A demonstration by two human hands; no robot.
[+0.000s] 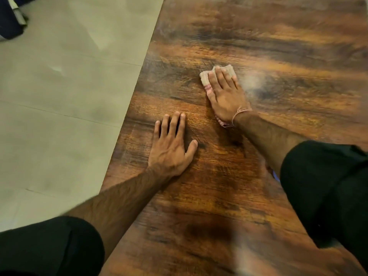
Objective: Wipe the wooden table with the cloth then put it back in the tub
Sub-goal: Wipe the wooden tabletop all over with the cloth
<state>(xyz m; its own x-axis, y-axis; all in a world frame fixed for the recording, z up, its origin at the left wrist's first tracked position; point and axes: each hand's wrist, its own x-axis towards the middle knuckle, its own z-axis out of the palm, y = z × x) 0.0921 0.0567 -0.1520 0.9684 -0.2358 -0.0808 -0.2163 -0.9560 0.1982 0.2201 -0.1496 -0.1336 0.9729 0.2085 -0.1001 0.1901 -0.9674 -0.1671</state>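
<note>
The wooden table (258,46) has a dark brown grain and fills the right and middle of the head view. A folded pale cloth (205,77) with pinkish stripes lies flat on it near the middle. My right hand (225,94) presses down on the cloth, fingers spread over it, and covers most of it. My left hand (171,146) rests flat on the bare wood nearer the left edge, fingers apart, holding nothing. The tub is not in view.
The table's left edge (135,92) runs diagonally, with a pale tiled floor (59,96) beyond it. A dark object (10,18) lies on the floor at the top left corner. A light hazy patch (254,82) shows on the wood right of the cloth.
</note>
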